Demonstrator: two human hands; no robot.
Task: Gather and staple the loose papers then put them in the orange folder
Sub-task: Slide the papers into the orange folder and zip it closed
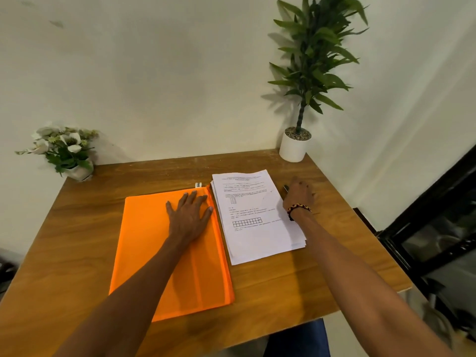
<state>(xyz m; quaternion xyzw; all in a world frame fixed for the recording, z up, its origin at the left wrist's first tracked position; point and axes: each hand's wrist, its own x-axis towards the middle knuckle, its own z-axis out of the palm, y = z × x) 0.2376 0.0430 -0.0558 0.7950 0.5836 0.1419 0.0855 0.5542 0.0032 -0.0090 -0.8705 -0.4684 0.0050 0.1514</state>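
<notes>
On wooden table by white wall, left hand spread flat on orange folder, right hand grip unclear.

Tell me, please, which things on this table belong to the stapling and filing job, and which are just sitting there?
Job:
orange folder, under the left hand
stack of papers
dark object under the right hand, possibly the stapler

Just there:
potted plant
white flowers

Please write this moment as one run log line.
left hand flat on orange folder | right hand beside papers, on a dark object | papers outside folder
</notes>
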